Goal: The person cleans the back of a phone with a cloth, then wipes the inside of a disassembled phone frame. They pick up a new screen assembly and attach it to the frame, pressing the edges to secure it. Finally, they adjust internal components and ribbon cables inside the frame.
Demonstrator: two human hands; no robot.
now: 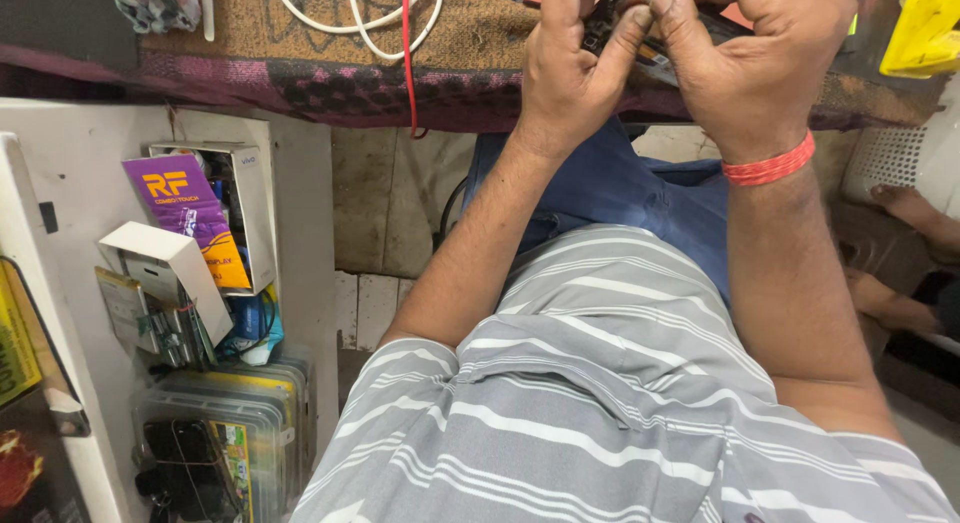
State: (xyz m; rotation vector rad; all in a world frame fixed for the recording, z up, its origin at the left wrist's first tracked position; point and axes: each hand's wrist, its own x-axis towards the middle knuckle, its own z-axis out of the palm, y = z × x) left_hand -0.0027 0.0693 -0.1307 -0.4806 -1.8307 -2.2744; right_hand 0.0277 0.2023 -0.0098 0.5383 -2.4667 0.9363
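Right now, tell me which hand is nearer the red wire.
Left. The left hand is just right of the red wire; the right hand lies farther right, beyond the left hand.

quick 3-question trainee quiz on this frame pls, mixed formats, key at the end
1. True or false: the left hand and the right hand both pinch the same small dark part at the top of the view.
2. Which wrist wears the red band? A) left B) right C) neither
3. Fill in: a red wire hangs over the edge of the woven ____, beside a white cable.

Key:
1. True. Fingertips of both hands close on it; what the part is cannot be told.
2. B
3. mat
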